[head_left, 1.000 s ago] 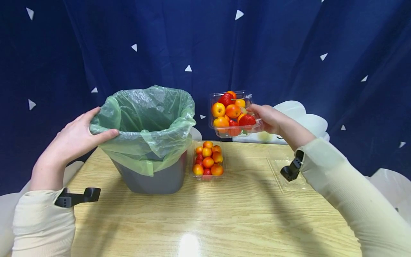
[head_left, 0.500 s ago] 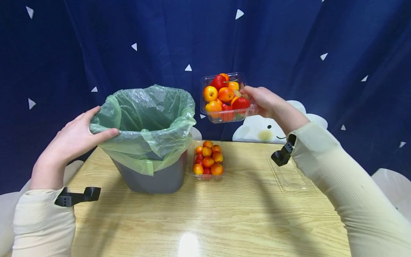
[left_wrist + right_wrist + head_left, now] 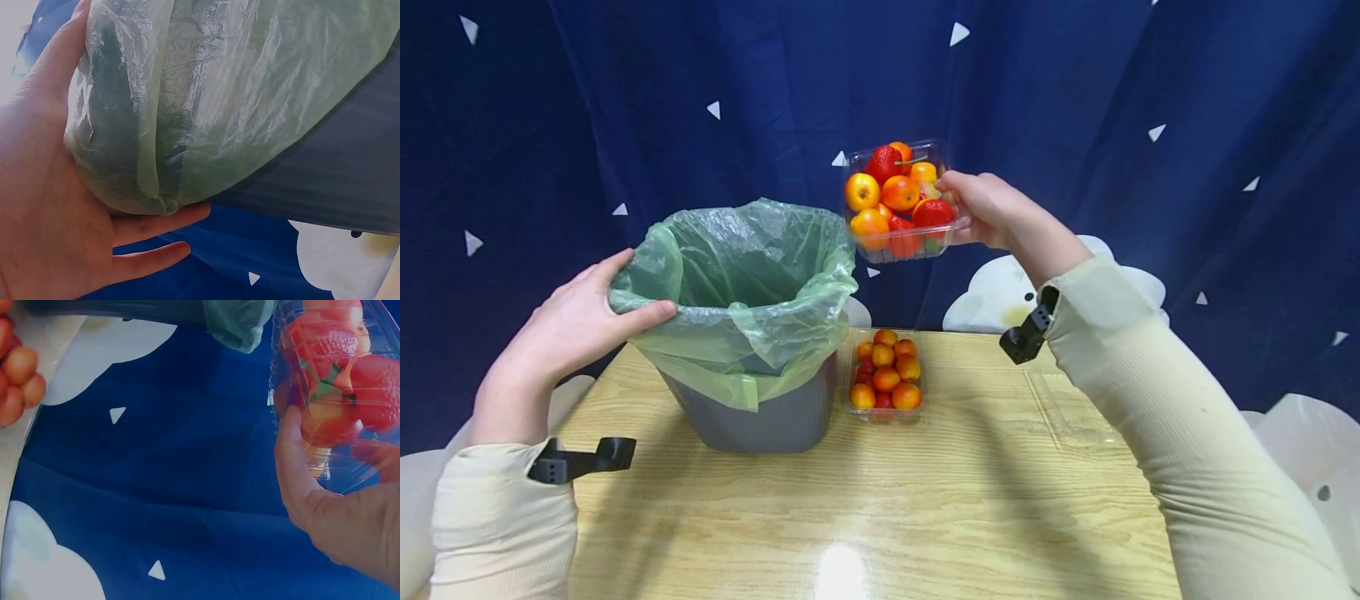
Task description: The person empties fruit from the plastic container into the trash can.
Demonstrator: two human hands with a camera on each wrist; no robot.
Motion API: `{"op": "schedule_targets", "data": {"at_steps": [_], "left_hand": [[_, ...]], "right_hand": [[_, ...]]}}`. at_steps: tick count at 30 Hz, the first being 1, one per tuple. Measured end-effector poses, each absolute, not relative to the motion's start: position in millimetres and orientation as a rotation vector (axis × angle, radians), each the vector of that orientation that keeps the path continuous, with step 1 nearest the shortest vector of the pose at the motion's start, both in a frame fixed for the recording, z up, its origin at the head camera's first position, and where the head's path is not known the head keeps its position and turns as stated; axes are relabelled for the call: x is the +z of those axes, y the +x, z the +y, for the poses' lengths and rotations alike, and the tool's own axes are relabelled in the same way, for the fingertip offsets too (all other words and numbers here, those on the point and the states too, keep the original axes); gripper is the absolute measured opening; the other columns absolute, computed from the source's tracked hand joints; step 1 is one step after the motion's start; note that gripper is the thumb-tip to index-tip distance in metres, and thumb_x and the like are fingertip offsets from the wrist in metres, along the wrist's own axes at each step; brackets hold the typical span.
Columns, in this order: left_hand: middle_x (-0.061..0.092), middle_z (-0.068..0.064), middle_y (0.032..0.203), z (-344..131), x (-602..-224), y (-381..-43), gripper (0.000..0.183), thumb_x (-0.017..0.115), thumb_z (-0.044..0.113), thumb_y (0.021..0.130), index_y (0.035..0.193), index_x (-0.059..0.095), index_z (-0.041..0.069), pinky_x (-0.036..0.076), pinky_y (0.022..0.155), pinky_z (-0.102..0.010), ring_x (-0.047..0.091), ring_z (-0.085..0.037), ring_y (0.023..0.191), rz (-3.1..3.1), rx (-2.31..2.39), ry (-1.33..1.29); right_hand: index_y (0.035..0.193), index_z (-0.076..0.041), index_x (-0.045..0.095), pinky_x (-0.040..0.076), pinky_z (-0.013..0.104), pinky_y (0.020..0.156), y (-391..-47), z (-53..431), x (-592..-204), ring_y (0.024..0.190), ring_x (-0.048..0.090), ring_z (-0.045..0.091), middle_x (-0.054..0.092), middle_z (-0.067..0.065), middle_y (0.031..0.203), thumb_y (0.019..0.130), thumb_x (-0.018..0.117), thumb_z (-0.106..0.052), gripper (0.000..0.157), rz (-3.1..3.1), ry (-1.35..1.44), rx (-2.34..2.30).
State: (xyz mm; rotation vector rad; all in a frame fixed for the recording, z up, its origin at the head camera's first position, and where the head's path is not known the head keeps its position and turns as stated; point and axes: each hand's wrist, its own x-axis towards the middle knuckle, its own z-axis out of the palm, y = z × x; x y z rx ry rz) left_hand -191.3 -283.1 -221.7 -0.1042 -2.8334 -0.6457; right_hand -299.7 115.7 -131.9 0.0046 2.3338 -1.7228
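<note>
My left hand [image 3: 561, 329] rests on the left corner of a grey trash bin [image 3: 752, 421] lined with a green plastic bag [image 3: 790, 333]. Its thumb lies over the front rim; in the left wrist view, straight, spread fingers [image 3: 159, 259] reach along the bin's side. My right hand [image 3: 992, 208] holds a clear plastic container [image 3: 895, 250] up in the air by its right side. Inside are toy-like fruits, with strawberries [image 3: 934, 213] and small orange and yellow fruits [image 3: 900, 192]. The container is just right of the bin's rim and higher than it.
A second clear container [image 3: 886, 417] of similar fruit stands on the wooden table [image 3: 880, 508], right of the bin. Farther right lies a flat clear plastic piece [image 3: 1060, 408], partly behind the right sleeve. A blue curtain [image 3: 1075, 100] with white triangles hangs behind.
My right hand has raised the fruit container and carried it left toward the bin. The left hand and the bin have stayed in place.
</note>
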Motion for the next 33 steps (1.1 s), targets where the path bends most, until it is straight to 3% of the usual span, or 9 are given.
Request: {"op": "schedule_targets", "data": {"at_steps": [12, 21, 28, 33], "left_hand": [[0.020, -0.029, 0.144, -283, -223, -191, 0.094, 0.056, 0.058, 0.080, 0.146, 0.013, 0.008, 0.024, 0.095, -0.062, 0.024, -0.050, 0.127, -2.836, -0.658, -0.103], [0.019, -0.028, 0.146, -283, -222, -191, 0.094, 0.056, 0.058, 0.080, 0.147, 0.012, 0.008, 0.023, 0.096, -0.062, 0.022, -0.049, 0.128, -2.836, -0.675, -0.104], [0.019, -0.028, 0.145, -284, -223, -191, 0.094, 0.056, 0.057, 0.080, 0.146, 0.012, 0.008, 0.024, 0.096, -0.062, 0.023, -0.050, 0.127, -2.831, -0.678, -0.101], [0.020, -0.029, 0.145, -285, -223, -191, 0.093, 0.056, 0.057, 0.080, 0.146, 0.013, 0.008, 0.024, 0.096, -0.062, 0.024, -0.050, 0.127, -2.827, -0.680, -0.103]], "right_hand": [[0.121, -0.005, 0.042, 0.054, 0.027, 0.072, -294, 81, -119, 0.072, 0.065, 0.014, 0.052, 0.006, 0.097, 0.095, 0.042, -0.032, 0.037, 2.394, -0.058, -1.736], [0.098, -0.005, 0.047, 0.054, 0.022, 0.065, -293, 58, -122, 0.058, 0.063, 0.012, 0.053, 0.007, 0.085, 0.094, 0.045, -0.034, 0.029, 2.508, -0.094, -1.680], [0.109, -0.003, 0.047, 0.054, 0.022, 0.065, -292, 41, -123, 0.060, 0.062, 0.012, 0.052, 0.005, 0.087, 0.092, 0.048, -0.036, 0.037, 2.549, -0.102, -1.691], [0.090, -0.005, 0.053, 0.054, 0.022, 0.065, -290, 32, -128, 0.061, 0.061, 0.010, 0.056, 0.004, 0.084, 0.090, 0.050, -0.037, 0.033, 2.612, -0.125, -1.693]]}}
